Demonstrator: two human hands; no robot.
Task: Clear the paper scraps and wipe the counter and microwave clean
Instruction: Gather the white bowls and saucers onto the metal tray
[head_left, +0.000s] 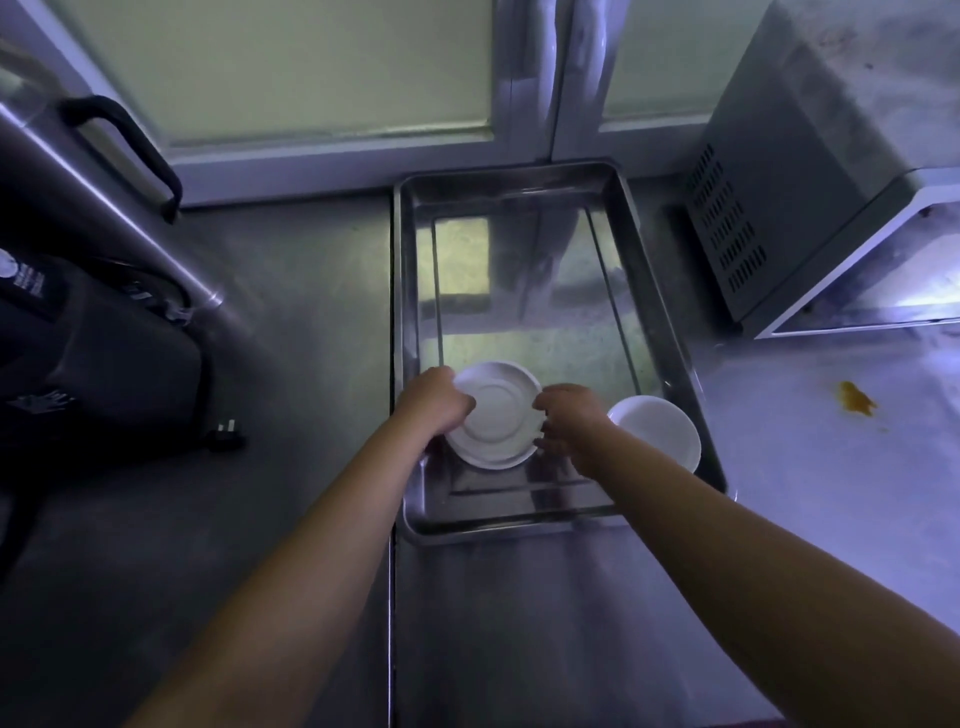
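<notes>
A steel tray (524, 512) lies on the steel counter (291, 332) in front of me. In its near end sit white saucers (496, 410), stacked, and a white bowl (660, 428) to their right. My left hand (434, 402) grips the left rim of the saucers. My right hand (571, 423) has its fingers curled at their right rim. The microwave (810, 171) stands at the right, its top grimy. An orange stain (854, 397) marks the counter in front of it. No paper scraps are visible.
A large steel urn with a black handle (124, 140) leans in at the left. Below it sits a black appliance (98, 364) with a loose plug (226, 434). Window frames close off the back edge of the counter.
</notes>
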